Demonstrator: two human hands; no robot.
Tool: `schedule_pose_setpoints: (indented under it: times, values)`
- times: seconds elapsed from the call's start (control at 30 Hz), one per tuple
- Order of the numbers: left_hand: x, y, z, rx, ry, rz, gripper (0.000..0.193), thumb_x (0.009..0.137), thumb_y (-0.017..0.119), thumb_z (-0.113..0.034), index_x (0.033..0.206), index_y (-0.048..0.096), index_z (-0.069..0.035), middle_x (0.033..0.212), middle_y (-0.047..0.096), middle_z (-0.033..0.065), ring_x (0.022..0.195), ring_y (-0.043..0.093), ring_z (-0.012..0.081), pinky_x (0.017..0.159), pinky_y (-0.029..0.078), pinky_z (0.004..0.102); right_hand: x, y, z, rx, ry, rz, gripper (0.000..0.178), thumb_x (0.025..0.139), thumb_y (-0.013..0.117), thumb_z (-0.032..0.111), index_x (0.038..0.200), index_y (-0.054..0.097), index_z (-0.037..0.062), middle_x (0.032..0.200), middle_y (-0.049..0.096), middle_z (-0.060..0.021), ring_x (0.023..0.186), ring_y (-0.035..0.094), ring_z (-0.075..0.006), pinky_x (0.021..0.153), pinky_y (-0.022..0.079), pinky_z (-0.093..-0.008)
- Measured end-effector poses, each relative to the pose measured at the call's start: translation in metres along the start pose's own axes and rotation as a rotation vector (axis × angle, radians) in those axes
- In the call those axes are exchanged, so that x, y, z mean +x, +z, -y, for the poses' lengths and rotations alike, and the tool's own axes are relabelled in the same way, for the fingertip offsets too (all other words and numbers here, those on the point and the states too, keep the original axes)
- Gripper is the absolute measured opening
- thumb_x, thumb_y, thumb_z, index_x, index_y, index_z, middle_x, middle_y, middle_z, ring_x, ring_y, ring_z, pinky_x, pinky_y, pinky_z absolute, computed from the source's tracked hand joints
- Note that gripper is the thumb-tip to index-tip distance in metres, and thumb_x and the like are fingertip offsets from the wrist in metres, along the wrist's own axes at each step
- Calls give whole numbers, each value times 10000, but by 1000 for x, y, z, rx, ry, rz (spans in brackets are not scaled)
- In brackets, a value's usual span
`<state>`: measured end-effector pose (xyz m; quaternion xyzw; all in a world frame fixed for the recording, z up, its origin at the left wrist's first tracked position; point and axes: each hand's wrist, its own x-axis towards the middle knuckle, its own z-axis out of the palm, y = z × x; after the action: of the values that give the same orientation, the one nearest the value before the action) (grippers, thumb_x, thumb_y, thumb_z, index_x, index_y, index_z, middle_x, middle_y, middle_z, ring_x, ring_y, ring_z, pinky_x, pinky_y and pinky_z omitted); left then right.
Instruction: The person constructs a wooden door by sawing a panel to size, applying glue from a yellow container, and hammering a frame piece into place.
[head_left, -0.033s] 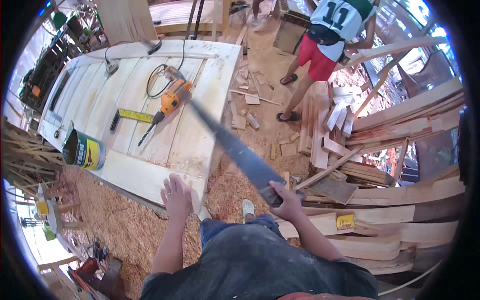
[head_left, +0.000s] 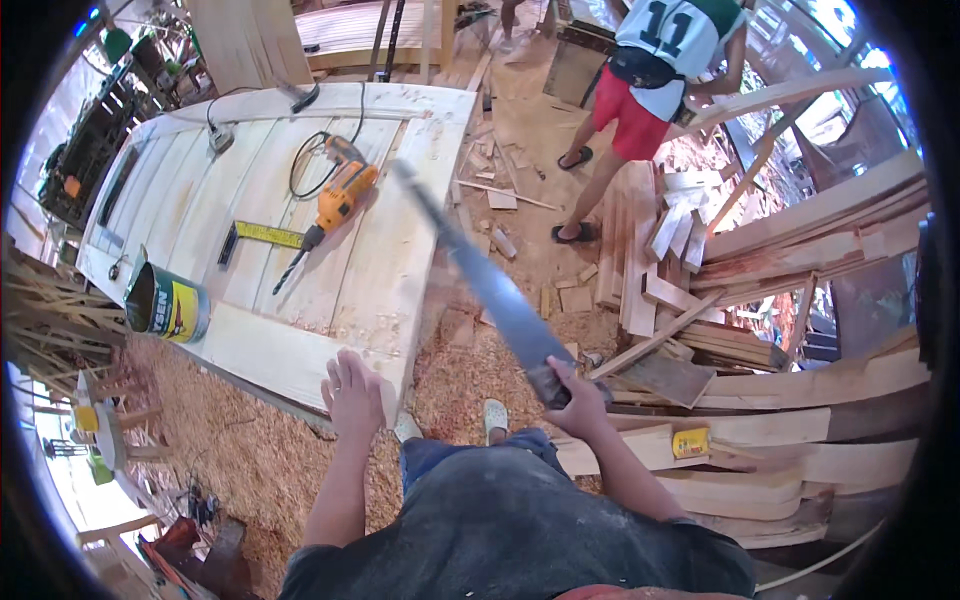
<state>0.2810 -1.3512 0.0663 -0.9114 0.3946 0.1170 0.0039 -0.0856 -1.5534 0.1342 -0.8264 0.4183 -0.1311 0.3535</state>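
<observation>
My right hand [head_left: 576, 398] is closed round the handle of a handsaw [head_left: 490, 285]. The saw's blade slants up and away to the left, its tip blurred and in front of the panel's right edge. My left hand [head_left: 355, 393] lies with its fingers stretched out at the near corner of a large wooden panel [head_left: 275, 345] made of pale boards. On that panel rest an orange corded drill [head_left: 343, 192] with a long bit, and a try square [head_left: 262, 234] with a yellow blade. An open tin can [head_left: 170, 300] with a yellow label stands at its left edge.
A person [head_left: 640, 85] in red shorts stands beyond the saw at the right. Stacked planks [head_left: 790, 400] and offcuts fill the right side. Wood shavings [head_left: 230, 430] cover the floor round my feet. A hammer [head_left: 305, 97] and a corded plug [head_left: 220, 135] lie at the panel's far end.
The saw's tip has swung a little to the right, away from the drill, and my right hand has shifted slightly. My left hand has stayed in place.
</observation>
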Motion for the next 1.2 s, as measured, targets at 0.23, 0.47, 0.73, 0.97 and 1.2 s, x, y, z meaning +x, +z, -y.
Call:
schedule_pose_setpoints:
  times: [0.23, 0.47, 0.73, 0.97, 1.2]
  values:
    - [-12, -8, -17, 63, -72, 86, 661, 1103, 371, -374, 1697, 220, -125, 1769, 209, 83, 1621, 209, 337, 1279, 212, 548, -20, -61, -101, 191, 428, -93, 982, 714, 762, 218, 1615, 389, 101, 1388, 645, -245, 1227, 672, -348, 1052, 521, -418]
    - [13, -15, -20, 19, -321, 78, 649, 1110, 379, -450, 1697, 233, -214, 1785, 159, -8, 1628, 201, 278, 1266, 264, 575, 30, -113, -86, 326, 106, -98, 1188, 741, 889, 400, 1659, 251, -1, 1428, 620, -260, 1317, 615, -325, 1139, 441, -400]
    - [31, -8, -8, -95, -394, 63, 596, 1104, 427, -410, 1654, 351, -194, 1735, 304, 32, 1585, 307, 321, 1247, 298, 558, 80, -96, -109, 287, 620, 80, 552, 913, 782, 256, 1363, 621, -21, 1003, 715, -142, 924, 680, -234, 862, 531, -381]
    - [114, -7, -35, -309, -46, -539, 510, 1029, 547, -275, 1440, 570, 27, 1534, 567, 192, 1420, 527, 369, 1168, 383, 524, 205, -134, -52, 419, 385, -193, 199, 1011, 671, 211, 1074, 644, 24, 800, 632, -32, 643, 597, -130, 572, 474, -307]
    - [272, -26, -149, -299, 200, -362, 471, 1004, 581, -296, 1403, 608, -47, 1508, 583, 170, 1420, 519, 331, 1177, 354, 508, 278, -145, -61, 1284, 432, -278, 453, 1056, 611, 510, 1155, 611, 68, 722, 572, -47, 585, 557, -197, 601, 521, -363]
